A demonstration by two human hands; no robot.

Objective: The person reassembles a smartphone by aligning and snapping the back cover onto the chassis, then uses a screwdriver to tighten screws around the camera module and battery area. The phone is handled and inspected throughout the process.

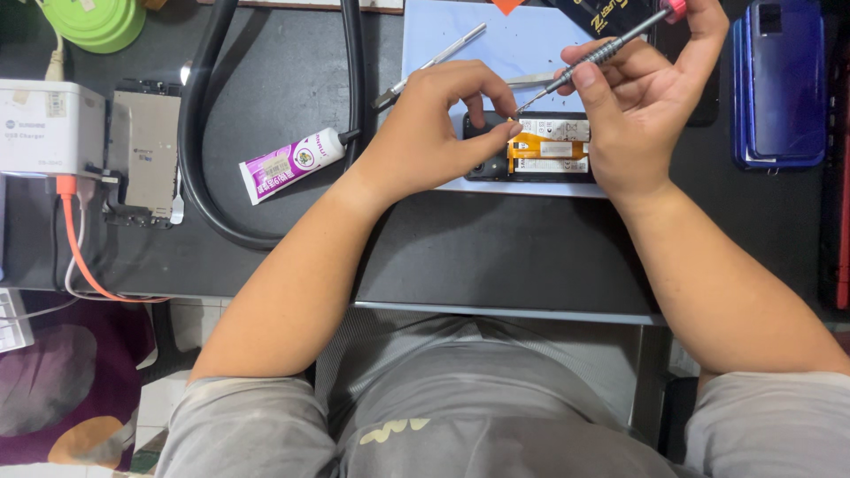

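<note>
head view: left hand (434,124) rests on the opened phone (531,146) lying on the blue mat (496,44), fingertips pressed on its upper edge, while right hand (642,97) pinches a slim screwdriver (602,49), tip meeting the phone's top edge; glue tube (292,164) lies well apart to the left.

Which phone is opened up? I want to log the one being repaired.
The black phone on the pale blue mat, its back off showing orange parts, under both hands. The blue phones stacked at right are closed.
</note>
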